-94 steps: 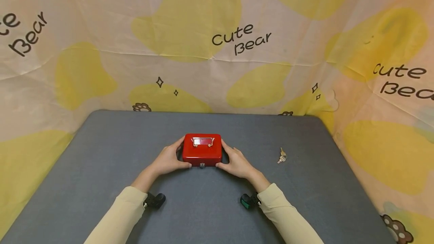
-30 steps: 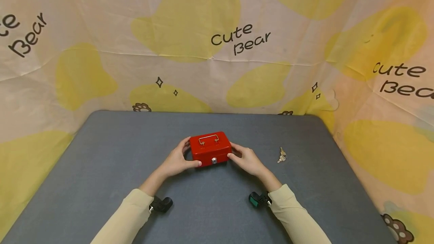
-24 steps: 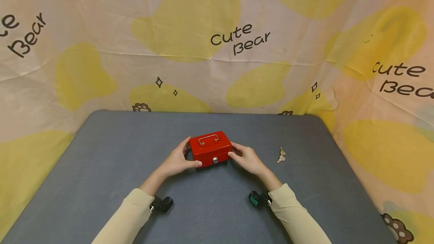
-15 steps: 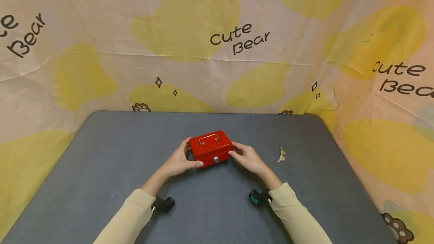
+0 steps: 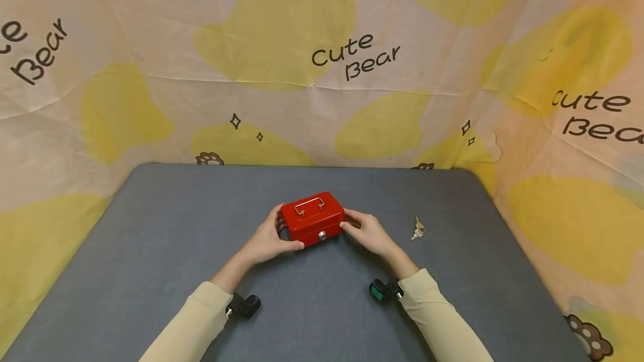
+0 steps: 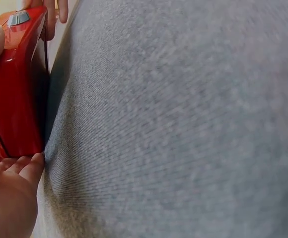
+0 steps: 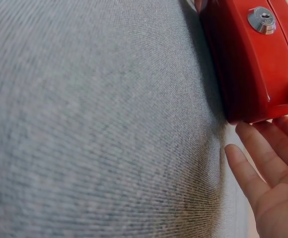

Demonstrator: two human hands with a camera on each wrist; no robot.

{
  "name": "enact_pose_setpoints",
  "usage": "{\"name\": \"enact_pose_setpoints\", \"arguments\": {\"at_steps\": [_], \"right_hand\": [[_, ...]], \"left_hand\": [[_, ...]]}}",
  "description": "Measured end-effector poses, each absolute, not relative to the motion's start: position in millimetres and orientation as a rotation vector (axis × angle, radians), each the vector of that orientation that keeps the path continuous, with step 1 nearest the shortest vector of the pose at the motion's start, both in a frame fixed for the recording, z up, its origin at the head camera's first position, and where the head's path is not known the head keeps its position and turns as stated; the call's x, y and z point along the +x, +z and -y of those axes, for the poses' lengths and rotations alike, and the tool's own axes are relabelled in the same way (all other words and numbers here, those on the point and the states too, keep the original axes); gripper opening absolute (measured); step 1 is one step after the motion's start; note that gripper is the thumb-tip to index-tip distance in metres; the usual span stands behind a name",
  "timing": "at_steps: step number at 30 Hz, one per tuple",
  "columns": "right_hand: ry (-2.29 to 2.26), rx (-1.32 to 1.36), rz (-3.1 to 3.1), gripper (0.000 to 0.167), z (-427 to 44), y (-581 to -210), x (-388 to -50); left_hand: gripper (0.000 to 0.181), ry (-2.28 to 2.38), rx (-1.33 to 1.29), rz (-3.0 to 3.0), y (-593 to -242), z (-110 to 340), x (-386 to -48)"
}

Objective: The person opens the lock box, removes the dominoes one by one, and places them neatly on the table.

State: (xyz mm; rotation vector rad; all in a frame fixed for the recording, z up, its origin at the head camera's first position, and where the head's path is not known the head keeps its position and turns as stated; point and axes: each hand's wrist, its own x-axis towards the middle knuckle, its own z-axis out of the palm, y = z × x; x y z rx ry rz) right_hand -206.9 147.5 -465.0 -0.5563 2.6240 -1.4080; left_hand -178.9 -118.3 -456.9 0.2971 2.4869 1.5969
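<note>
A red metal box [image 5: 313, 218] with a wire handle on its lid and a silver lock [image 5: 322, 236] on its front stands turned at an angle, lid closed. The left hand [image 5: 266, 241] grips its left end, thumb at the front corner, fingers at the side. At its right end the right hand [image 5: 369, 233] holds on, thumb by the front corner. The left wrist view shows the left fingers beneath the end of the red box [image 6: 15, 94]. In the right wrist view the lock [image 7: 262, 21] has a keyhole, and the right fingers meet the end face.
A small bunch of keys [image 5: 418, 229] lies on the grey table [image 5: 312, 317] to the right of the box. Behind the table and along its sides hangs a patterned cloth [image 5: 282, 32]. Each wrist wears a black device.
Since the earliest frame both hands have shifted the box slightly right and turned it, its right end now farther back. Over the last half second it has turned a little more.
</note>
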Motion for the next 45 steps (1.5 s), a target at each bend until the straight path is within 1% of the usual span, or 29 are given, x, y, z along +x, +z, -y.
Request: {"name": "enact_pose_setpoints", "arguments": {"at_steps": [4, 6, 17, 29, 45], "right_hand": [[-1.397, -0.542, -2.625, 0.043, -148, -464, -207], [-1.396, -0.537, -2.626, 0.043, -149, -464, -207], [-1.404, -0.56, -2.64, 0.041, -151, -463, -211], [-1.404, -0.546, -2.64, 0.043, -157, -461, -211], [-1.392, -0.56, -2.651, 0.043, -160, -460, -211]], "left_hand": [[0.099, 1.627, 0.275, -2.482, -457, 117, -177], [0.099, 1.647, 0.265, -2.482, -466, 118, -180], [0.101, 1.636, 0.225, -2.497, -469, 116, -181], [0.101, 1.647, 0.243, -2.467, -469, 111, -183], [0.101, 1.641, 0.186, -2.482, -470, 106, -182]]}}
